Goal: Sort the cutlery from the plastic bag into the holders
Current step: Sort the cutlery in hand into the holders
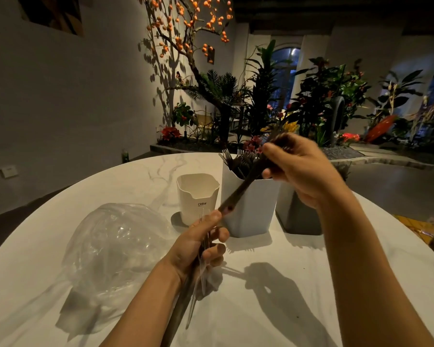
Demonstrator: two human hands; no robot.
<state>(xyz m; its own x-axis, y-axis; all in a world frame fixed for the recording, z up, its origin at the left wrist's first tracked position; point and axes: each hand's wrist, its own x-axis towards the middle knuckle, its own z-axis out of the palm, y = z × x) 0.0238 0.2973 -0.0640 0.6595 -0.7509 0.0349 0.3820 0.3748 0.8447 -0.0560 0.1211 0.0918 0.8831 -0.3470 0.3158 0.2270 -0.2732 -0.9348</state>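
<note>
1. The left hand [201, 242] is curled around a bundle of dark, slim cutlery pieces wrapped in thin clear plastic [183, 294], which runs from the fist down toward the bottom edge of the view.
2. The right hand [298, 169] pinches the upper end of 1 dark, long-handled piece of cutlery [238, 192] between thumb and fingers; motion blur hides what kind of piece it is.
3. That piece slants down to the left, and its lower end lies at the left thumb, just above the bundle.
4. It crosses in front of the tall white plastic holder [249, 209], which stands on the round white marble-patterned table [273, 284] and is filled with dark forks [238, 159], tines up.
5. To the left of that holder stands a shorter cream plastic holder with a notched rim and the letters CRBW [197, 196].
6. To the right stands a dark grey holder [298, 216], partly hidden behind the right wrist and forearm.
7. A crumpled clear plastic bag [118, 244] lies on the table to the left of the left hand, near but apart from the cream holder.
8. Beyond the table stand a bed of green plants and red flowers [311, 101] and a bare-branched tree hung with orange fruits [186, 26], against a pale wall.
</note>
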